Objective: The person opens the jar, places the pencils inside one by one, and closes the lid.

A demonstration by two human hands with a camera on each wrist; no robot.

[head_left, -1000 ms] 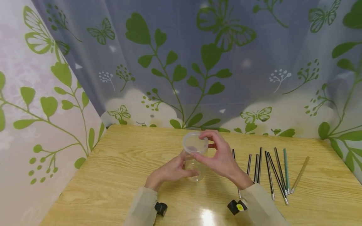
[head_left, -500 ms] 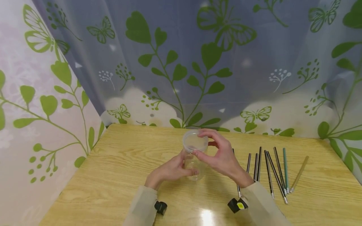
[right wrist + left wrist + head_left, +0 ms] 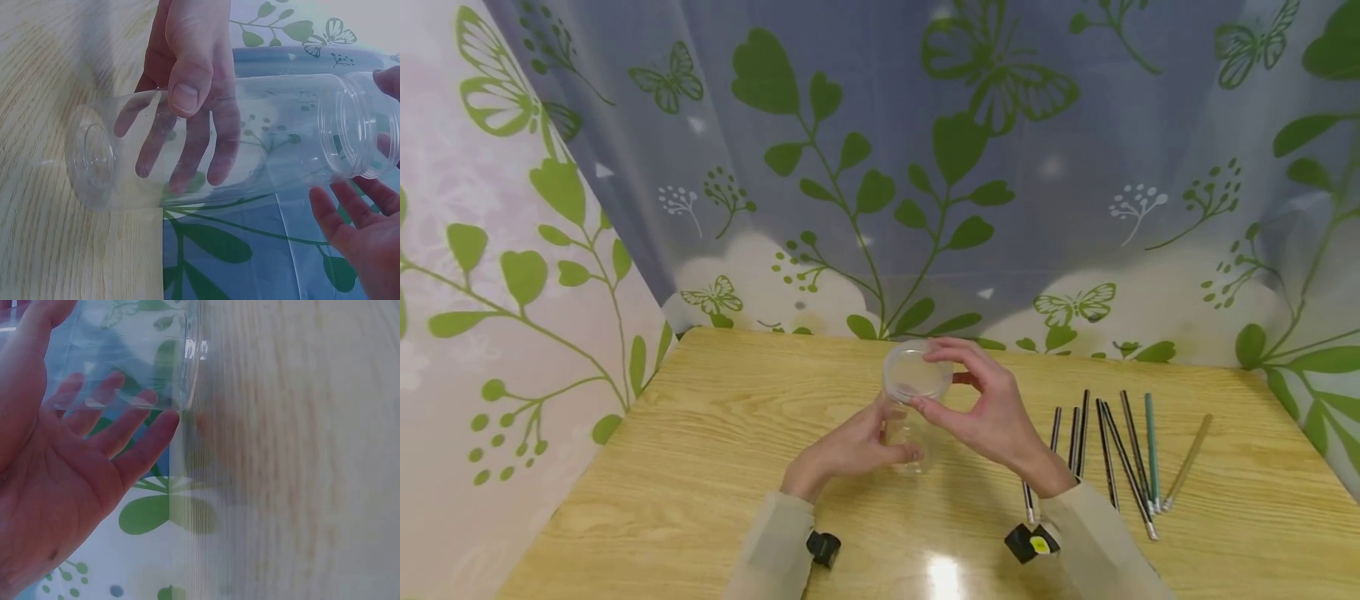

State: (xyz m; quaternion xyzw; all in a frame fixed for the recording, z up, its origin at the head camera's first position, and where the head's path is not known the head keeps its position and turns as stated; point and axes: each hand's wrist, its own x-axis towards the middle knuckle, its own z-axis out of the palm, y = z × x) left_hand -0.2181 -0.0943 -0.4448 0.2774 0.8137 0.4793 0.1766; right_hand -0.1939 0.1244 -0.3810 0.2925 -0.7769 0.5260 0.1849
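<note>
In the head view a clear plastic jar (image 3: pixel 908 437) stands roughly upright over the table's middle, and I see nothing inside it. My left hand (image 3: pixel 853 446) grips its body from the left, thumb across the near side and fingers behind. The right wrist view shows those fingers through the clear wall of the jar (image 3: pixel 275 131). My right hand (image 3: pixel 981 404) holds the round translucent lid (image 3: pixel 917 371) by its rim, thumb in front and fingers at the far side. The lid sits at the jar's mouth; whether it is fully seated I cannot tell.
Several black pencils (image 3: pixel 1108 454) lie to the right of my right hand, some partly hidden by that arm. Beside them are a green pencil (image 3: pixel 1152 450) and a tan pencil (image 3: pixel 1189 462). A patterned curtain (image 3: pixel 880 167) hangs behind the wooden table (image 3: pixel 700 433).
Both hands keep the same hold on the jar and lid. They have shifted very slightly upward in the head view, which itself has moved a little.
</note>
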